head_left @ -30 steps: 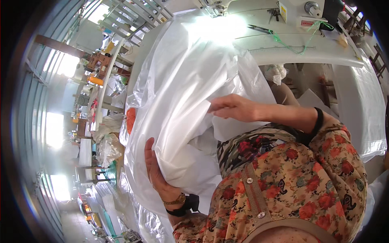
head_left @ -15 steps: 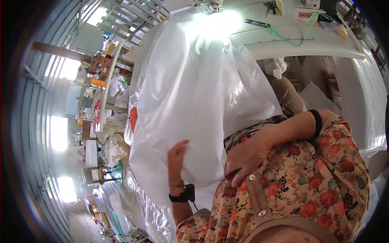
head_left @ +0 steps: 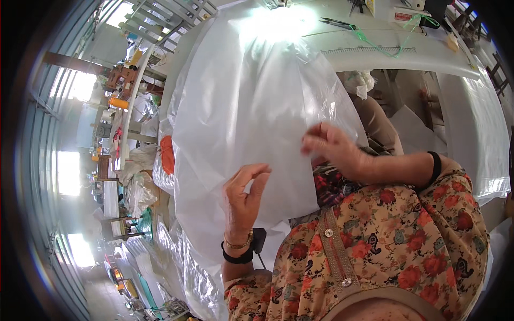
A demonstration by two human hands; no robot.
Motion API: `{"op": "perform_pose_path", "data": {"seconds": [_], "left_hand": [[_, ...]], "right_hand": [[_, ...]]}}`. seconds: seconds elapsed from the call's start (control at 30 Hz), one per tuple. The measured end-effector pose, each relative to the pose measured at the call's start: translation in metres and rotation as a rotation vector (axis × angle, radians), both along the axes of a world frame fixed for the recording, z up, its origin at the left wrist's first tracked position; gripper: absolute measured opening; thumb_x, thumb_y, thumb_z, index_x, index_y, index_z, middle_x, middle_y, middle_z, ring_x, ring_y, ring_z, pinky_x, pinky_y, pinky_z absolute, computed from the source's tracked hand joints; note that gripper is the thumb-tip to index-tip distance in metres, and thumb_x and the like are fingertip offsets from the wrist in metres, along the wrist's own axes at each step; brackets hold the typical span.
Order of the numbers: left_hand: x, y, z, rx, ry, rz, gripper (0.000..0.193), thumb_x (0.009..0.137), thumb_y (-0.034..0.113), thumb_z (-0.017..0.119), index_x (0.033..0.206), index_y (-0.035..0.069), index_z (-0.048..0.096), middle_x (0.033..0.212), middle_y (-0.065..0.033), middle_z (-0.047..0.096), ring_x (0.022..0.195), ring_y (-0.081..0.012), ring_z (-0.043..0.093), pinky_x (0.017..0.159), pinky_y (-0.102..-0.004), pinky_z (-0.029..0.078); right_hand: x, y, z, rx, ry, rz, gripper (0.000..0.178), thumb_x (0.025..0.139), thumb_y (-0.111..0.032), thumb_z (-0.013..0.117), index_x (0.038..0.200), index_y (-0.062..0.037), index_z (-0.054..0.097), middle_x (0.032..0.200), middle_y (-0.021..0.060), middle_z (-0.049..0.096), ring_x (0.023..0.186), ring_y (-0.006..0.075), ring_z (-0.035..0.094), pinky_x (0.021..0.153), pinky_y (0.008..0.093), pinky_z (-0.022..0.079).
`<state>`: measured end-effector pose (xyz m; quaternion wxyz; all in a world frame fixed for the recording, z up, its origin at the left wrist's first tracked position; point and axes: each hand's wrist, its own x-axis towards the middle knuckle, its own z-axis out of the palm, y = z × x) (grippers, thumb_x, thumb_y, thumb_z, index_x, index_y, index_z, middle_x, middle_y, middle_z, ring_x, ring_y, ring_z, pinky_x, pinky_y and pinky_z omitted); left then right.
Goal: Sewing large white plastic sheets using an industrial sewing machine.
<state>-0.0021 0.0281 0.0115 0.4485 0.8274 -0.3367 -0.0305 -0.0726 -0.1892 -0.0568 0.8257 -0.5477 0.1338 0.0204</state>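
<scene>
A large whitish translucent plastic sheet spreads from the bright sewing-machine lamp down over my lap, creased in long folds. Over its lower middle, my left hand is closed with thumb and fingertips nearly meeting. A gap shows inside the curl, and anything between the tips is too small to see. My right hand hovers by the sheet's right side, slightly blurred. Its fingers are curled in towards the thumb, and what they hold, if anything, cannot be made out.
Black thread snips and a loop of green cord lie on the pale table above a printed ruler scale. An orange-red piece shows at the sheet's left. Crumpled clear plastic lies farther left; another sheet hangs at right.
My right hand has risen from my blouse to beside the sheet. My left hand has moved up and right, with its thumb and fingers curled towards each other. The view has shifted slightly.
</scene>
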Motion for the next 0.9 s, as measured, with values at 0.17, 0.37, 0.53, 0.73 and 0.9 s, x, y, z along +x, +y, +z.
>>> {"op": "perform_pose_path", "data": {"seconds": [0.17,0.37,0.53,0.73,0.9], "left_hand": [[-0.012,-0.013,-0.005,0.065,0.101,-0.106,0.02,0.084,0.013,0.071,0.094,-0.003,0.064,0.082,-0.0123,0.067,0.074,-0.0203,0.065,0.068,-0.029,0.05],[-0.012,-0.025,-0.006,0.21,0.109,-0.173,0.03,0.08,0.025,0.076,0.088,-0.001,0.062,0.073,-0.0098,0.064,0.065,-0.0184,0.063,0.058,-0.0293,0.049],[-0.01,-0.034,-0.007,0.33,0.154,-0.267,0.029,0.08,0.025,0.075,0.083,0.001,0.06,0.065,-0.0103,0.059,0.057,-0.019,0.06,0.054,-0.0313,0.046],[-0.008,-0.018,-0.02,0.361,0.039,-0.169,0.009,0.085,0.006,0.061,0.09,-0.002,0.061,0.063,-0.0031,0.053,0.057,-0.006,0.044,0.053,-0.0236,0.04],[-0.004,-0.007,-0.015,0.105,0.221,-0.097,0.009,0.087,0.001,0.056,0.094,-0.002,0.061,0.072,0.0006,0.06,0.064,-0.0035,0.052,0.057,-0.0199,0.042]], "right_hand": [[-0.017,0.008,-0.014,0.041,0.153,0.069,0.036,0.093,-0.031,0.061,0.111,-0.0017,0.052,0.095,0.0043,0.058,0.086,0.013,0.059,0.069,0.0279,0.053],[-0.025,0.021,-0.001,-0.436,-0.282,0.546,0.034,0.088,-0.032,0.062,0.098,0.0004,0.054,0.084,0.0127,0.06,0.079,0.0266,0.062,0.067,0.0398,0.052],[-0.025,0.035,0.005,-0.868,-0.799,0.673,0.032,0.088,-0.031,0.057,0.087,0.0008,0.056,0.082,0.0209,0.06,0.082,0.0389,0.061,0.067,0.0464,0.05],[-0.017,-0.015,0.013,-0.969,-0.423,0.131,0.029,0.092,-0.03,0.057,0.089,-0.001,0.06,0.085,0.0123,0.061,0.073,0.0219,0.061,0.064,0.0349,0.05],[0.007,-0.062,-0.037,-0.48,-0.099,-0.333,0.041,0.095,-0.035,0.054,0.118,-0.0017,0.054,0.102,0.0069,0.062,0.092,0.0127,0.057,0.07,0.0312,0.048]]}}
